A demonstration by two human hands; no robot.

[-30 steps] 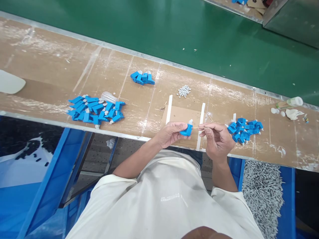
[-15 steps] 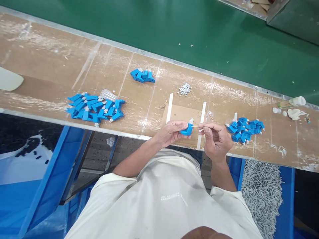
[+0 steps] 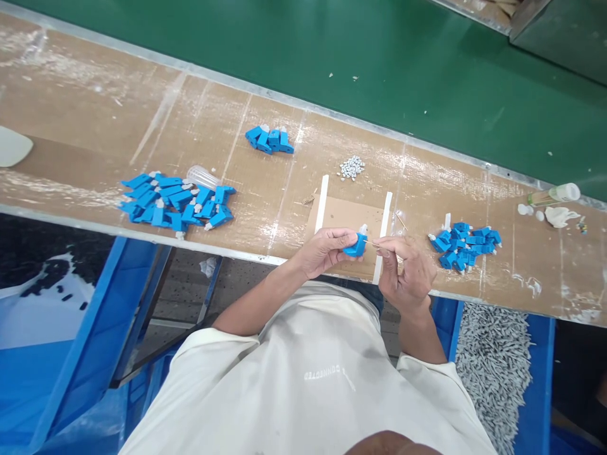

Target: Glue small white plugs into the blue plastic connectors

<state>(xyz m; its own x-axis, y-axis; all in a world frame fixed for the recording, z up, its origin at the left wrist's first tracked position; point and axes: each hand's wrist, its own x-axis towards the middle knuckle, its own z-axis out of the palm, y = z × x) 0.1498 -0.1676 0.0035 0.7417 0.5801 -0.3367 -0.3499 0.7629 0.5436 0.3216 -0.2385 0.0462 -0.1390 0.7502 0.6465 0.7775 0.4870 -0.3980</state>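
From the head camera, the left hand point(image 3: 326, 251) grips one small blue plastic piece point(image 3: 355, 245) with a white tip, held just above the near edge of the workbench point(image 3: 95, 126). The right hand point(image 3: 406, 268) pinches a thin stick point(image 3: 372, 243) whose end touches the piece. Three heaps of like blue pieces lie on the bench: a big one point(image 3: 175, 203) to the left at the near edge, a small one point(image 3: 269, 139) toward the far edge, and one point(image 3: 463, 244) to the right. One cluster of tiny grey bits point(image 3: 351, 168) sits behind two white strips point(image 3: 321, 203).
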